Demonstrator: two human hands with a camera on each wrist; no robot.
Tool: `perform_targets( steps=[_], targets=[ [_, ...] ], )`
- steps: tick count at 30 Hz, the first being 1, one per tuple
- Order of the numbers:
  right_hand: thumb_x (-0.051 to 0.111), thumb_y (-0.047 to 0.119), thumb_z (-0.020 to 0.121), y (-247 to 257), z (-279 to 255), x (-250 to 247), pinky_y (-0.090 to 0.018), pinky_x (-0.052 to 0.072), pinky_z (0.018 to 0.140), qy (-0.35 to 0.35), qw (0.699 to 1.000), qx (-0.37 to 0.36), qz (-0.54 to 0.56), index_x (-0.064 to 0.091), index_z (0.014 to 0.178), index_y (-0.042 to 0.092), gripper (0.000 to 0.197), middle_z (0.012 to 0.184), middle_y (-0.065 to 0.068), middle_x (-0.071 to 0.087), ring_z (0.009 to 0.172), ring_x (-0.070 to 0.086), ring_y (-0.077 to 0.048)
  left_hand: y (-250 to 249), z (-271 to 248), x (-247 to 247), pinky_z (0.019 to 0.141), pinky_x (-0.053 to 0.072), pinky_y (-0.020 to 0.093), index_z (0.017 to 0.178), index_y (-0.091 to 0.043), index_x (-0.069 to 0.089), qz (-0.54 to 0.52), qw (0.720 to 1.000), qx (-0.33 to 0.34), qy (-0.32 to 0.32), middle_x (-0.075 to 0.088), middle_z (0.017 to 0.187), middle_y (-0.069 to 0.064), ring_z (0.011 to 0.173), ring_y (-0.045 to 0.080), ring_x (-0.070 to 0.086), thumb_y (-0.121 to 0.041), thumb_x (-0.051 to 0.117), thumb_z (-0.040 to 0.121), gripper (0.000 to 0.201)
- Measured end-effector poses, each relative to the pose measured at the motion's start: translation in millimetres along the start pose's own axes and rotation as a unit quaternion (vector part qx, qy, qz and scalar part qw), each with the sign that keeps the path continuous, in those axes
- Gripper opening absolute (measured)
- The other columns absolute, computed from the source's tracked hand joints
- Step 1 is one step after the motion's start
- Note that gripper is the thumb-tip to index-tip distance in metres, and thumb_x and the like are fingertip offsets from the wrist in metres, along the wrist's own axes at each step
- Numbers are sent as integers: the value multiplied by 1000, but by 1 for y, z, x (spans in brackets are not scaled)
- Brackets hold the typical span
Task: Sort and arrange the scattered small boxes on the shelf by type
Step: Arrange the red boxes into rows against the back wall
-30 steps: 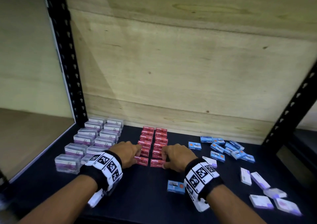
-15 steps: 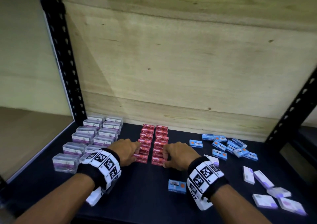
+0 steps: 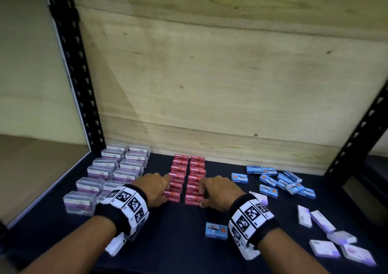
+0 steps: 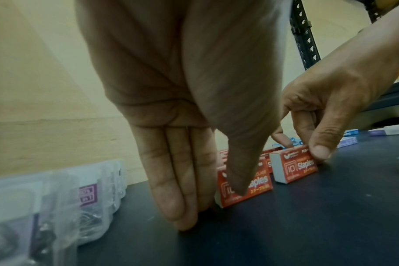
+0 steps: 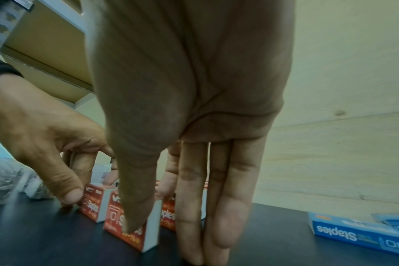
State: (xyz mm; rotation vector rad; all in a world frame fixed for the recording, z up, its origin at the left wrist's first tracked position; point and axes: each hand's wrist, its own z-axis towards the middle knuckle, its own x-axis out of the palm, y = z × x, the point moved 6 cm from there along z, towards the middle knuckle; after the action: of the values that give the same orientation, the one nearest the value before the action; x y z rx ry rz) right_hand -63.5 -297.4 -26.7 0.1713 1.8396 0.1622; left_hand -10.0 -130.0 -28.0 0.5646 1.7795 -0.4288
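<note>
Head view: my left hand point(image 3: 154, 187) sat against the outer side of the left column of red staple boxes point(image 3: 177, 178), my right hand point(image 3: 218, 189) against the outer side of the right column, both at the near end of the two rows on the dark shelf point(image 3: 174, 242). Clear plastic boxes with purple labels point(image 3: 113, 168) stood in two columns to the left, blue staple boxes point(image 3: 279, 181) lay scattered to the right, one blue box point(image 3: 216, 230) just beside my right wrist, white-purple flat boxes point(image 3: 327, 236) loose at far right. Left wrist view: my left hand's fingers point(image 4: 178, 189) were straight, pointing down with tips on the shelf, thumb over the front of the nearest red box point(image 4: 246, 187); nothing gripped. My right hand point(image 4: 326, 108) there had its thumb on the near face of the other front red box point(image 4: 294, 167), fingers behind it. Right wrist view: my right hand's fingers point(image 5: 226, 198) were straight down beside the front red box point(image 5: 130, 219), thumb lying on its face; my left hand's point(image 5: 41, 129) thumb pressed the neighbouring red box point(image 5: 93, 203). A blue staples box point(image 5: 353, 235) lay flat to the right.
</note>
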Motion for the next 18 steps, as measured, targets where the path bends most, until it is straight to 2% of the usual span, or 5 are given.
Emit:
perform_targets(
  steps=[5, 9, 11, 14, 18],
  targets=[
    [77, 36, 82, -7, -8, -1, -32, 50, 83, 37, 997, -8, 63, 51, 109, 27, 38, 93, 9, 60, 89, 61, -16, 8, -3, -1, 85, 52, 32, 113, -23, 43, -67, 997, -15, 21, 61, 99, -5, 93, 15, 63, -35, 64, 88, 35],
    [75, 39, 84, -28, -16, -7, -32, 51, 87, 66, 991, -2, 113, 54, 112, 28, 37, 99, 8, 69, 92, 65, -14, 14, -8, -13, 81, 51, 31, 106, -26, 46, -50, 998, -40, 21, 59, 95, -8, 88, 12, 60, -39, 63, 87, 29],
    [74, 40, 85, -48, -18, -16, -29, 51, 85, 55, 992, 10, 116, 58, 108, 28, 31, 98, 8, 69, 90, 65, -12, 10, -9, -27, 81, 49, 30, 102, -28, 50, -20, 999, -47, 19, 59, 94, -10, 88, 12, 58, -46, 61, 87, 26],
    [72, 41, 86, -86, -18, -35, -30, 49, 88, 20, 994, 47, 100, 59, 105, 31, 25, 105, 6, 67, 95, 62, -14, -7, -3, -46, 87, 50, 32, 95, -32, 54, -24, 998, -40, 33, 62, 93, -13, 90, 10, 59, -54, 58, 86, 24],
    [70, 38, 87, -137, -14, -58, -30, 47, 91, -43, 993, 99, 56, 62, 111, 28, 26, 112, 3, 65, 101, 60, -18, -41, 17, -66, 78, 50, 28, 95, -34, 58, -45, 998, 0, 42, 62, 90, -15, 84, 6, 58, -55, 58, 87, 23]
  ],
)
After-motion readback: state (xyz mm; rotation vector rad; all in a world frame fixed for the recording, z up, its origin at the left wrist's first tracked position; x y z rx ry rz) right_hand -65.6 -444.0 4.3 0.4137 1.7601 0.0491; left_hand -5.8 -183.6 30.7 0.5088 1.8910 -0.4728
